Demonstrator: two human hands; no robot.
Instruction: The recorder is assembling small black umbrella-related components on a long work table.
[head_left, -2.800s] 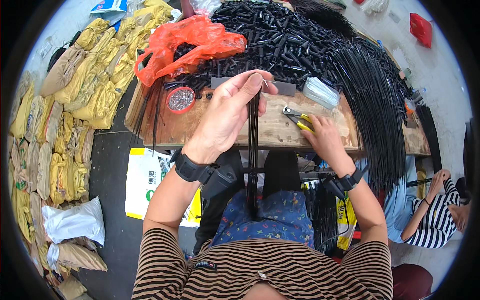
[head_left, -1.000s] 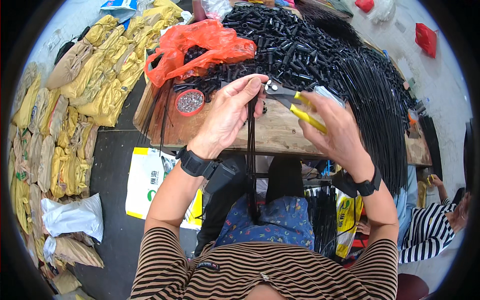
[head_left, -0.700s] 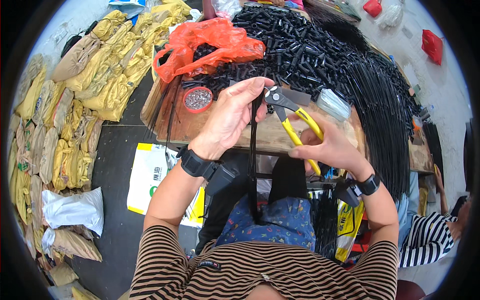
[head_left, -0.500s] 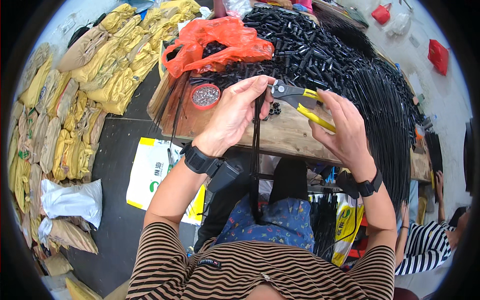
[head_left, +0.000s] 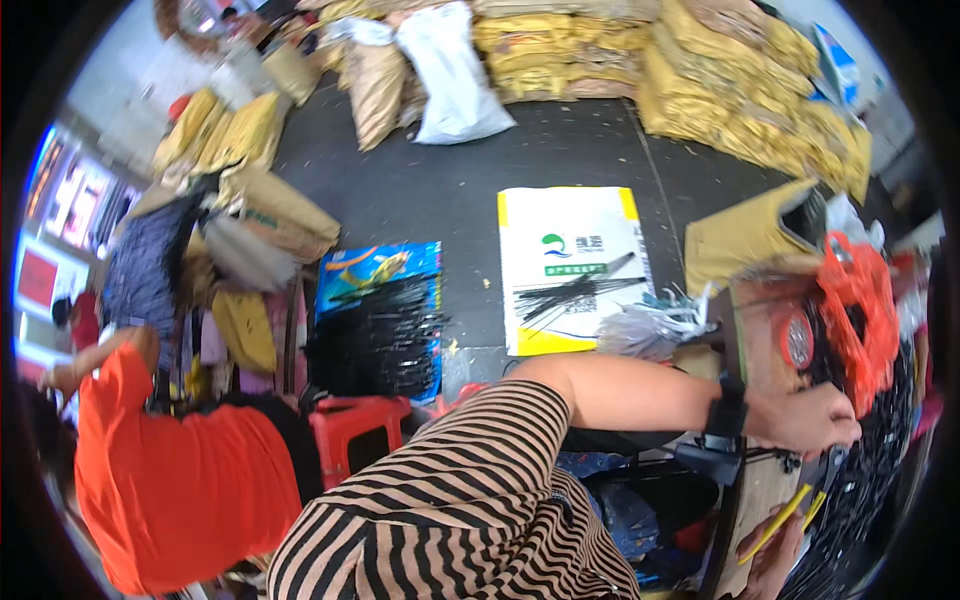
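the view is swung far to the person's left, so the wooden workbench [head_left: 752, 500] sits squeezed at the right rim. the left hand [head_left: 800, 420] reaches over it as a closed fist; what it grips is hidden under the knuckles, though the dark head of the yellow-handled pliers [head_left: 795, 505] sits right beneath it. the right hand [head_left: 775, 560] shows only in part at the bottom edge, wrapped around the yellow handles of the pliers, fingers curled shut. a black wrist strap [head_left: 728, 415] circles the left forearm.

beyond the fist lie a heap of thin black strips [head_left: 880, 450], an orange plastic bag [head_left: 860, 300] and a small round tin with a red rim [head_left: 797, 342].

on the dark floor rest a white and yellow woven sack [head_left: 570, 265] with a few black strips on it, and a blue printed sack [head_left: 385, 300] under a bigger black pile. yellow filled sacks [head_left: 740, 70] are stacked behind. a person in an orange shirt [head_left: 180, 480] sits at the left beside a red plastic stool [head_left: 355, 430].
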